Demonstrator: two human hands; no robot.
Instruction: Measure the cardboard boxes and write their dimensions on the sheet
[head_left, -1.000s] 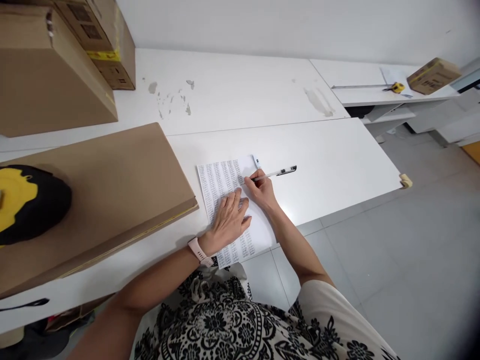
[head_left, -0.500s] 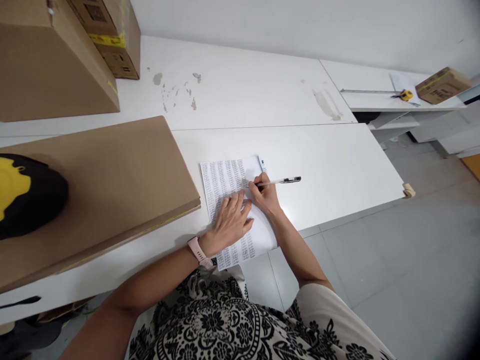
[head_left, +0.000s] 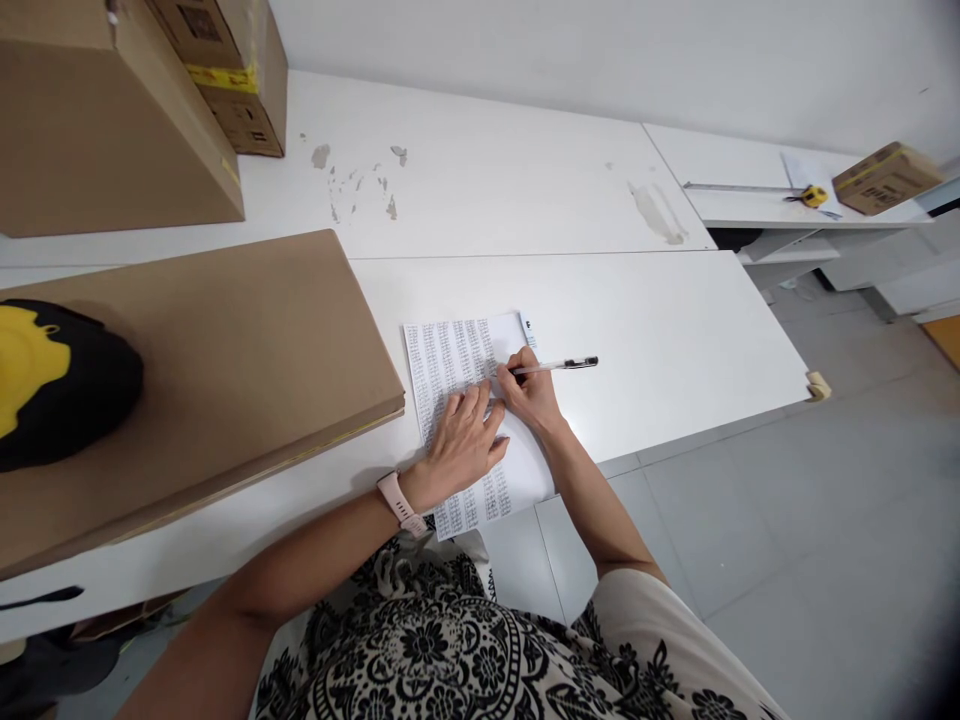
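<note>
Two hands at work on one sheet of paper (head_left: 451, 352), which lies at the near edge of the white table (head_left: 660, 330), its near corner hanging past the edge.

Left hand (head_left: 461, 445): palm down, flat on the sheet, fingers stretched out and pointing far-right, gripping nothing. Pale watch (head_left: 396, 503) on the wrist. Forearm comes in from near left.

Right hand (head_left: 534, 395): just right of the left hand, fingertips touching it. Fingers pinched closed around a pen (head_left: 556, 365), tip down on the sheet, dark cap end pointing right and lying low over the table.

Writing: the sheet carries columns of small dark print, too fine to read. A small dark mark sits at its far right corner, unreadable.

Containers: a long flat cardboard box (head_left: 225, 370) lies closed just left of the sheet, with a yellow and black object (head_left: 52, 385) on its left end. Two closed cardboard boxes (head_left: 97, 120) stand far left; their labels are illegible. On the far right table, a small box (head_left: 885, 177) beside a yellow tape measure (head_left: 812, 195). Contents of all boxes hidden.
</note>
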